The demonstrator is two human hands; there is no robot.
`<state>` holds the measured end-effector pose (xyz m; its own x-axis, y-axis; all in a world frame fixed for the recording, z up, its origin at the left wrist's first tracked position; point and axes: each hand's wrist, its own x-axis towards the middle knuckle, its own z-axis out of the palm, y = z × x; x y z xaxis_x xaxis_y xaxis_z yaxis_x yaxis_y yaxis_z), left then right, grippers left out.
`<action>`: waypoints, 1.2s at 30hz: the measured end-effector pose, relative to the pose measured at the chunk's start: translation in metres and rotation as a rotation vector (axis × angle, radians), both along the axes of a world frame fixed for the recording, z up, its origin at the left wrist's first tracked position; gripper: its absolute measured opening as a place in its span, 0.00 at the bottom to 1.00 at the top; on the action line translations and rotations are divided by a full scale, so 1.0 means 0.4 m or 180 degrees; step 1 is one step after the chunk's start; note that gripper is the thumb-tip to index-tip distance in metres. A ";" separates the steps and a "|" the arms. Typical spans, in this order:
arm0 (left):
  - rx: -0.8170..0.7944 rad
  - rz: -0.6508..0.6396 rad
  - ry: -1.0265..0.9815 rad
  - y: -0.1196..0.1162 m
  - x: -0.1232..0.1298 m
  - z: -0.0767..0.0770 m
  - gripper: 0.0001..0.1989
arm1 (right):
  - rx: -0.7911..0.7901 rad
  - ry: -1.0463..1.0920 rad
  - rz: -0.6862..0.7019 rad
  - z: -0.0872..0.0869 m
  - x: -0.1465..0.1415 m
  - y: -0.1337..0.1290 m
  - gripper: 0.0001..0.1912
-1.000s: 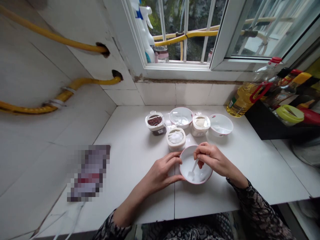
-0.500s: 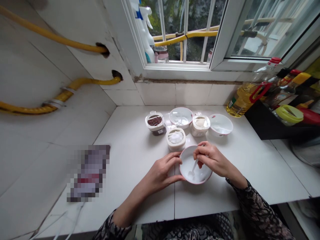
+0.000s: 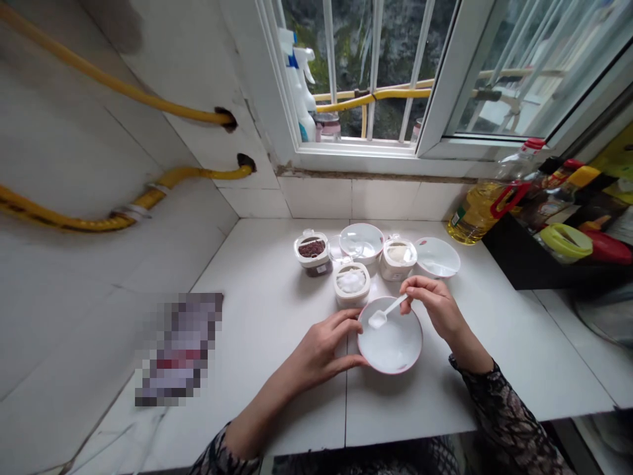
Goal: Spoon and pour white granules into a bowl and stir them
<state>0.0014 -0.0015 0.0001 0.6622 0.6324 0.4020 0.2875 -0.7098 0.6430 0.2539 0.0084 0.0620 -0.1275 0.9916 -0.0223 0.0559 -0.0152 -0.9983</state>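
My left hand [image 3: 329, 344] grips the left rim of a white bowl [image 3: 395, 349] with a pinkish edge, thumb and fingers around its side. My right hand [image 3: 429, 303] pinches the handle of a small white spoon [image 3: 378, 319], held over the upper left of the bowl. Just behind the bowl is an open jar of white stuff [image 3: 351, 284]. Behind it stand a jar of dark reddish grains [image 3: 314, 254] and a jar of pale contents [image 3: 398, 258]. Two more white bowls stand at the back, one in the middle [image 3: 361, 241] and one to the right [image 3: 437, 257].
An oil bottle [image 3: 475, 208] and a black box [image 3: 524, 264] of condiments stand at the right. A pixelated flat item [image 3: 182, 346] lies at the left. Behind the counter [image 3: 277, 316] are a tiled wall and a barred window.
My right hand has lifted the spoon from inside the bowl and drawn back to the right, so the spoon now points left. The whole view has shifted slightly.
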 end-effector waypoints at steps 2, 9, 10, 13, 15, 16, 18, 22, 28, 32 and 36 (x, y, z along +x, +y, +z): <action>-0.0033 -0.0001 -0.0015 0.001 0.000 -0.004 0.18 | 0.0368 -0.0102 -0.0263 0.017 -0.015 -0.002 0.08; -0.0207 -0.0014 -0.0069 0.001 0.004 -0.002 0.17 | 0.2566 -0.1829 -0.0478 0.030 -0.087 -0.005 0.09; -0.0232 -0.0013 -0.0075 0.000 0.004 0.001 0.17 | 0.2844 -0.2126 -0.0314 0.023 -0.091 -0.003 0.11; -0.0279 -0.0013 -0.0093 -0.001 0.005 0.008 0.17 | 0.3307 -0.2570 -0.0063 0.007 -0.092 0.001 0.15; -0.0273 -0.0024 -0.0099 -0.002 0.005 0.010 0.18 | 0.3349 -0.2569 -0.0129 0.005 -0.088 0.000 0.16; -0.0264 -0.0023 -0.0100 -0.002 0.005 0.010 0.18 | 0.3301 -0.2530 -0.0164 0.007 -0.085 -0.001 0.15; -0.0248 -0.0010 -0.0089 -0.002 0.005 0.009 0.18 | 0.3132 -0.2401 -0.0210 0.012 -0.081 -0.004 0.14; -0.0229 0.0019 -0.0046 -0.003 0.003 0.007 0.19 | 0.2728 -0.1941 -0.0420 0.022 -0.072 -0.014 0.10; -0.0227 0.0014 -0.0017 0.000 0.000 0.005 0.18 | 0.1718 -0.1540 -0.0233 0.025 -0.032 -0.028 0.09; -0.0280 0.0016 -0.0011 -0.001 -0.002 0.003 0.19 | 0.1492 -0.1897 0.0257 0.012 -0.024 -0.030 0.11; -0.0306 0.0017 -0.0028 -0.002 -0.003 0.005 0.19 | 0.1487 -0.2104 0.0535 0.000 -0.037 -0.032 0.11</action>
